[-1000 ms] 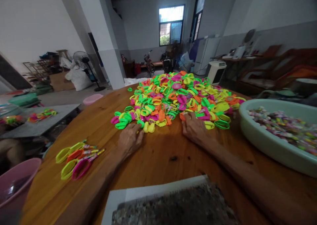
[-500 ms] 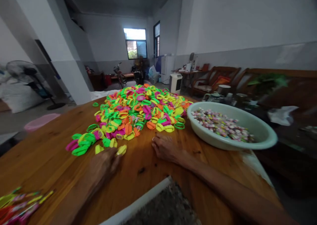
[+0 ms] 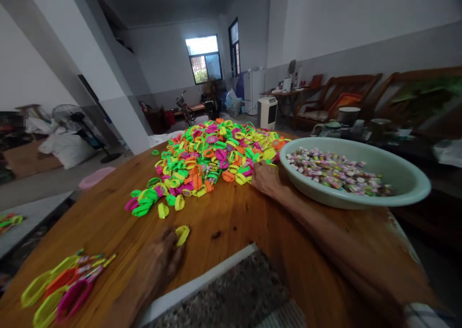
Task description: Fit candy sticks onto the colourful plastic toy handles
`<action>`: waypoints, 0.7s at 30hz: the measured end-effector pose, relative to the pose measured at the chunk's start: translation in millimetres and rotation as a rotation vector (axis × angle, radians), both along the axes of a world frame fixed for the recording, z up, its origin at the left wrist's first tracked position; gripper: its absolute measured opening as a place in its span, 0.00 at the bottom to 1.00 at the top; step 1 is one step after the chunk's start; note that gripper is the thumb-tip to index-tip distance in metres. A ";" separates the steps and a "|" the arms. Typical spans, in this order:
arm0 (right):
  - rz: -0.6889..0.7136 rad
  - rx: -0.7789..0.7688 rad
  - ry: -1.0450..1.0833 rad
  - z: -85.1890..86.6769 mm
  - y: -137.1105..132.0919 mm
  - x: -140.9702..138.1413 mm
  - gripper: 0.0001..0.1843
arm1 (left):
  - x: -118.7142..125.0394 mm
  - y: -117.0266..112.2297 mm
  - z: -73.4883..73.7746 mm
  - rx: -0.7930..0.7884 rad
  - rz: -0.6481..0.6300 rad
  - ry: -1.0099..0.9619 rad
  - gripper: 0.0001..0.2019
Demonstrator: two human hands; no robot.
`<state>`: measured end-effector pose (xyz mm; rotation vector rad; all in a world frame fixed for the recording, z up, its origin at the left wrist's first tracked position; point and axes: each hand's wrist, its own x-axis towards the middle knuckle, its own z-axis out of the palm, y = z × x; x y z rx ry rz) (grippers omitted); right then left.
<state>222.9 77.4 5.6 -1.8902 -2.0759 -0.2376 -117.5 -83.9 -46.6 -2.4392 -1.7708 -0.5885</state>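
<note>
My left hand (image 3: 164,251), low over the near left part of the table, is closed on a yellow plastic loop (image 3: 183,234) that looks like a toy watch band. My right hand (image 3: 266,178) is at the right front edge of a heap of plastic loops (image 3: 202,159) in green, pink, orange and yellow. Its fingers are curled against the loops; what they hold, if anything, is hidden. Two yellow loops (image 3: 163,210) lie apart in front of the heap. At the near left rest several larger-looking loops (image 3: 74,296) with thin, colourful strips attached.
A pale green basin (image 3: 346,200) of small wrapped pieces, perhaps candies, stands right of the heap. A dark speckled slab with a white edge (image 3: 202,280) lies at the wooden table's (image 3: 249,217) near side. Behind are an air cooler (image 3: 267,112) and wooden chairs.
My right hand has moved forward and right, from bare table to the heap's edge. My left hand has drawn back towards me with a yellow loop. The view has shifted left.
</note>
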 end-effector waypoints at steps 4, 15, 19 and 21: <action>-0.025 0.035 0.010 5.0 12.3 -1.6 0.16 | 5.9 1.7 3.8 0.012 0.017 0.022 0.13; -0.055 -0.063 0.018 17.4 54.7 -25.6 0.16 | 6.9 8.9 -15.5 -0.022 0.018 0.062 0.26; -0.059 -0.085 0.017 22.0 59.8 -44.3 0.15 | 13.1 10.6 3.7 -0.182 0.023 0.132 0.27; -0.057 -0.095 0.013 21.5 58.7 -50.8 0.16 | 14.9 11.4 10.5 -0.237 0.017 0.104 0.26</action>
